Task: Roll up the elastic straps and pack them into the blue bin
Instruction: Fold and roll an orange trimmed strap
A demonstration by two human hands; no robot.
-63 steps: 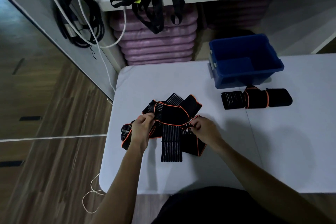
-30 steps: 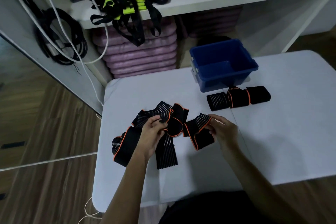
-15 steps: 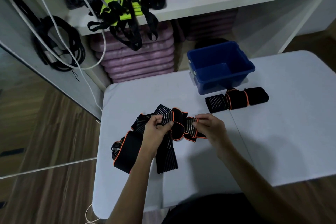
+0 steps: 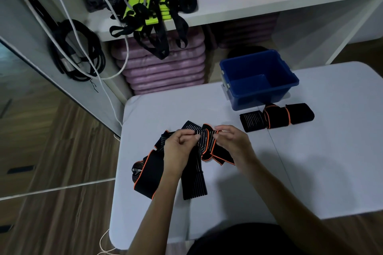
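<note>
A: Obs. Both hands work one loose elastic strap (image 4: 199,145) at the left-centre of the tabletop (image 4: 331,172). Left hand (image 4: 179,149) has its grip pinched on the ribbed middle of the strap; right hand (image 4: 234,143) pinches the orange-edged end just beside it. Thumbs nearly meet.

B: Rest of that strap?

A: Long tail (image 4: 193,182) trails toward the near edge; a folded loop (image 4: 147,174) lies at the left, close to the tabletop's left edge.

B: Risks?

A: Judgement only. (1) The strap is twisted and folded over itself, so a roll begun here may take in a fold and come out lopsided. (2) Elastic springs back; a slack pinch would let the first turns unwind. (3) Pulling the tail in could drag the loop off the left edge.

B: Packing status?

A: Blue bin (image 4: 290,84) sits at the far side and looks empty. One rolled strap (image 4: 276,117) lies on the tabletop just in front of it, not yet inside.
</note>
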